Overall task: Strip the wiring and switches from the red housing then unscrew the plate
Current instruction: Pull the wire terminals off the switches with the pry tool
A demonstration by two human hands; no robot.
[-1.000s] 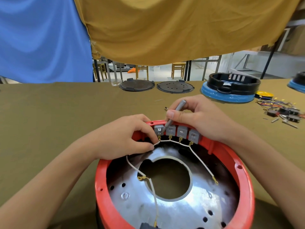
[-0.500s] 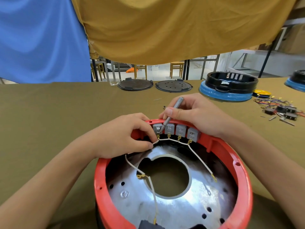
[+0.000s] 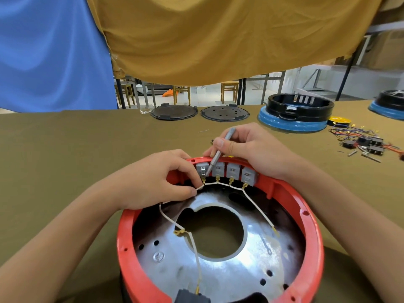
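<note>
At the far inner wall of the red housing (image 3: 140, 254), I find both hands at work. My right hand (image 3: 251, 147) grasps a slim grey tool (image 3: 218, 153) between thumb and fingers (image 3: 219, 142); its long axis runs from upper right, away from me, down to lower left, and its tip points into the gap between the two leftmost of four grey switches (image 3: 229, 172). My left hand (image 3: 150, 184) has its fingers curled, pinching the white wire (image 3: 258, 208) just beside the leftmost switch's brass terminal. That wire links the four terminals in a row; one end trails right across the metal plate (image 3: 229, 274), another loops left and toward me to a dark part at the near rim. The housing sits open side up on the olive counter (image 3: 65, 160), closest to me. Farther off lie two dark discs (image 3: 175, 111), a blue-and-black housing (image 3: 295, 115), and, at right, loose removed switches and wiring (image 3: 363, 141).
</note>
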